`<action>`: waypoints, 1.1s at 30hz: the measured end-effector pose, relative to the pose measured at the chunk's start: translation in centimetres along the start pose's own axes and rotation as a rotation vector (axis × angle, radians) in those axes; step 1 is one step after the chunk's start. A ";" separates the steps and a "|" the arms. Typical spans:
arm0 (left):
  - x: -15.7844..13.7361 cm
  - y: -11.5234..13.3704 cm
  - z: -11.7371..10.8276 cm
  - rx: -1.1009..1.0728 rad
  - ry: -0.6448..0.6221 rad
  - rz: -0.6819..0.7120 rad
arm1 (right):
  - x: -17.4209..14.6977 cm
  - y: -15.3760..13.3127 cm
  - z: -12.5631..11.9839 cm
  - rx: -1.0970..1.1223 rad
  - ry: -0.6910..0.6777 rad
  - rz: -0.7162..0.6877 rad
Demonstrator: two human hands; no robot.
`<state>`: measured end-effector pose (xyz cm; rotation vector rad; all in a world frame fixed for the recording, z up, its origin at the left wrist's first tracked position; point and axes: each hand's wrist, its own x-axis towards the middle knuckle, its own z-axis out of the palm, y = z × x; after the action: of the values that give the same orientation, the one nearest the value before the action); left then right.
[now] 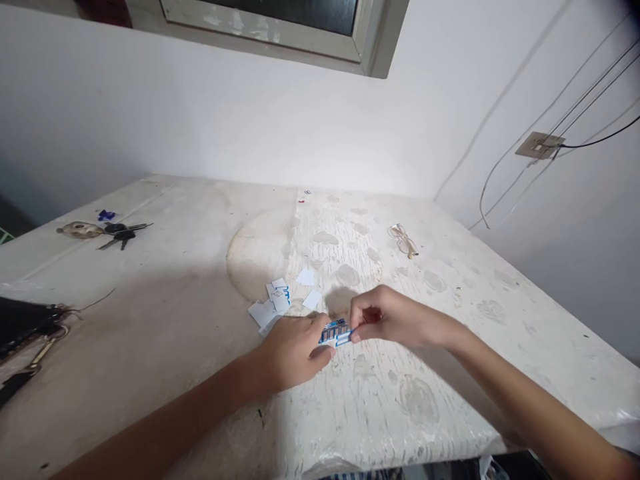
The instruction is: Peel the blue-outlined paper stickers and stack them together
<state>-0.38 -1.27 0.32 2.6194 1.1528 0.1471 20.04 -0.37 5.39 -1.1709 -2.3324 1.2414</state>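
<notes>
Low over the table's middle, a small blue-and-white printed piece (pixel 335 332), perhaps card or paper, is between my hands. My left hand (pixel 294 347) has it at the left edge between thumb and index finger. At its right edge, my right hand (pixel 373 313) pinches with thumb and fingertips. Beyond my left hand lie several white paper pieces, among them an overlapping group (pixel 273 303) with blue marks, a white piece (pixel 306 277) and another white piece (pixel 313 299). My left hand partly covers the nearest of these. The exact print is too small to read.
Keys (pixel 123 233) and a small blue item (pixel 107 215) lie at the far left. A black zipped pouch (pixel 30 327) sits at the left edge. Glasses (pixel 403 241) rest at the back right. The plastic-covered table (pixel 450 400) meets a wall with a socket (pixel 540 145) and cables.
</notes>
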 end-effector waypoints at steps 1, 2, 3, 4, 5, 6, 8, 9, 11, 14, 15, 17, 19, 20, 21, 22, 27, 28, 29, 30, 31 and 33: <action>0.0 0.0 -0.1 -0.013 -0.006 -0.003 | -0.2 0.4 0.7 -0.080 0.027 -0.007; 0.0 0.1 -0.1 -0.022 -0.007 -0.007 | -0.1 0.7 1.3 -0.168 0.074 -0.024; 0.0 0.1 -0.1 -0.024 -0.002 -0.011 | 0.1 1.1 2.0 -0.252 0.123 -0.045; 0.0 0.1 0.0 -0.024 0.007 -0.008 | 0.4 1.4 2.6 -0.325 0.171 -0.064; 0.0 0.0 0.1 -0.023 0.022 0.000 | 0.6 1.6 3.1 -0.381 0.213 -0.073; 0.0 -0.1 0.2 -0.022 0.037 0.013 | 0.8 1.8 3.4 -0.418 0.245 -0.069; 0.0 -0.2 0.5 -0.012 0.071 0.039 | 0.7 1.9 3.6 -0.427 0.284 -0.042; 0.0 -0.3 0.6 0.000 0.083 0.046 | 0.6 1.8 3.5 -0.393 0.291 -0.030; 0.0 -0.3 0.8 0.035 0.099 0.052 | 0.5 1.6 2.9 -0.278 0.291 -0.021; 0.0 -0.1 0.9 0.086 0.121 0.086 | 1.8 1.4 1.9 -0.176 0.312 -0.072; 0.0 -0.1 0.9 0.096 0.127 0.097 | 2.6 1.4 1.6 -0.196 0.325 -0.100; 0.0 0.0 0.9 0.107 0.134 0.109 | 4.7 1.4 1.3 -0.319 0.327 -0.139; -0.1 -0.1 1.0 0.113 0.136 0.113 | 6.9 1.3 1.1 -0.501 0.314 -0.108; -0.1 -0.1 1.1 0.115 0.137 0.116 | 7.9 1.2 1.1 -0.551 0.306 -0.090; -0.1 -0.1 1.1 0.116 0.137 0.118 | 8.7 1.0 1.2 -0.593 0.296 -0.077; -0.1 -0.1 1.2 0.116 0.135 0.118 | 9.4 0.7 1.2 -0.626 0.281 -0.069; -0.2 0.0 1.1 0.125 0.121 0.113 | 10.4 -0.3 1.3 -0.786 0.209 -0.103; -0.3 0.0 1.0 0.121 0.122 0.114 | 10.5 -0.4 1.4 -0.815 0.207 -0.108; -0.3 0.0 1.0 0.116 0.122 0.115 | 10.5 -0.4 1.5 -0.843 0.208 -0.110; -0.3 0.0 1.0 0.112 0.123 0.114 | 10.5 -0.4 1.7 -0.869 0.213 -0.109; -0.3 0.0 1.0 0.110 0.123 0.114 | 10.5 -0.3 1.8 -0.893 0.219 -0.106; -0.3 0.0 0.9 0.115 0.121 0.111 | 10.5 -0.2 2.2 -0.931 0.230 -0.104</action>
<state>-0.36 -1.71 -0.57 2.8114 1.0832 0.2735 11.96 6.14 2.74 -1.2838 -2.7758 -0.0972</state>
